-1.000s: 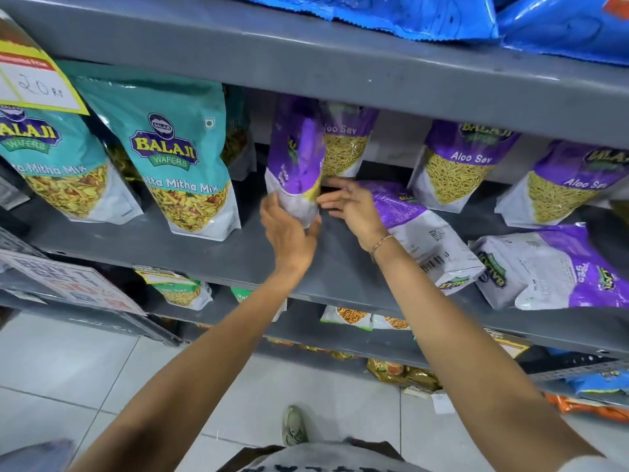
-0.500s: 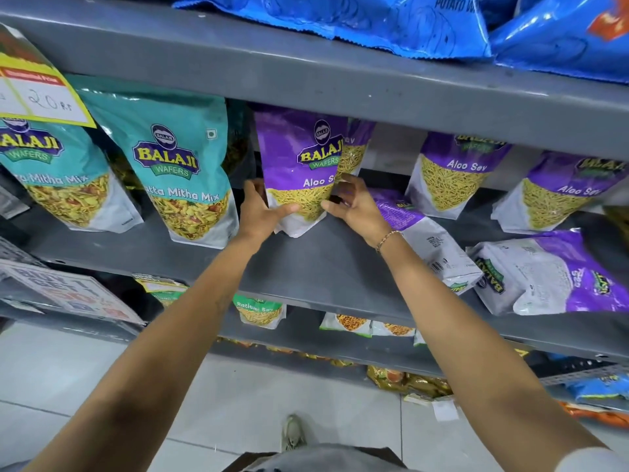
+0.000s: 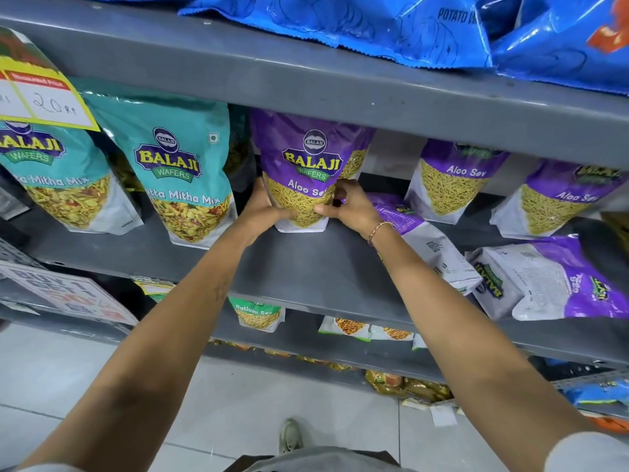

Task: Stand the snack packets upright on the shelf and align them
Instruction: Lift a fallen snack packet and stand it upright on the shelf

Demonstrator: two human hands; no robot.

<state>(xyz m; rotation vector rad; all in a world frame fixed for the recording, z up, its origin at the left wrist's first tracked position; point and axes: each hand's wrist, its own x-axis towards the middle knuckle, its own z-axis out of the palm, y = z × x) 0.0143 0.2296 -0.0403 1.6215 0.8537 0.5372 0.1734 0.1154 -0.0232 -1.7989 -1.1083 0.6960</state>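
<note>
A purple Aloo Sev packet [image 3: 308, 165] stands upright, front facing me, on the grey shelf [image 3: 323, 267]. My left hand [image 3: 262, 211] grips its lower left side and my right hand [image 3: 347, 207] grips its lower right side. Another purple packet stands partly hidden right behind it. Two purple packets lie flat on the shelf: one [image 3: 422, 236] just right of my right wrist, another [image 3: 551, 277] near the right edge. Two more Aloo Sev packets [image 3: 449, 182] [image 3: 558, 199] stand leaning at the back right.
Two teal Khatta Mitha Mix packets [image 3: 180, 175] [image 3: 54, 175] stand to the left, close beside the held packet. A yellow price tag [image 3: 44, 93] hangs at upper left. Blue chip bags [image 3: 374, 25] overhang the shelf above. Lower shelves hold small packets.
The purple packet was turned from edge-on to front-facing and set down upright on the shelf. Both hands slid down to its lower sides.
</note>
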